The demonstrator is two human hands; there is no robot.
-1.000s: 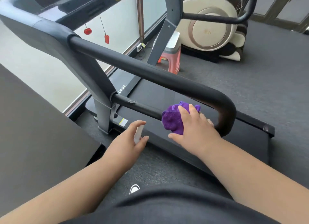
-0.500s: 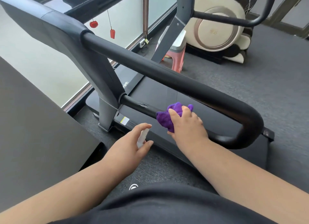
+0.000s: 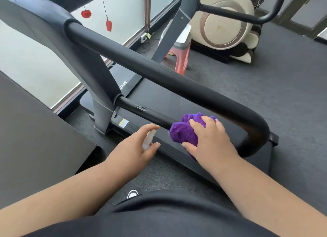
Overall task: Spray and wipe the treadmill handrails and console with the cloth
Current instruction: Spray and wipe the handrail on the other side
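Wiping the treadmill's lower handrail (image 3: 155,115).
My right hand (image 3: 210,141) clasps the purple cloth (image 3: 184,132) against that thin bar, under the thick upper handrail (image 3: 177,79); just left, my left hand (image 3: 137,148) grips a small white spray bottle (image 3: 148,139).

Right hand (image 3: 210,139) presses purple cloth (image 3: 184,132) on lower handrail bar (image 3: 152,115), centre frame. Left hand (image 3: 136,148) at 9 o'clock of cloth, grips small white spray bottle (image 3: 148,139). Red stool (image 3: 182,57) at 12 o'clock.

Purple cloth (image 3: 184,133), black handrail (image 3: 159,73), white spray bottle (image 3: 148,138), red stool (image 3: 182,59), dark grey carpet (image 3: 265,88).
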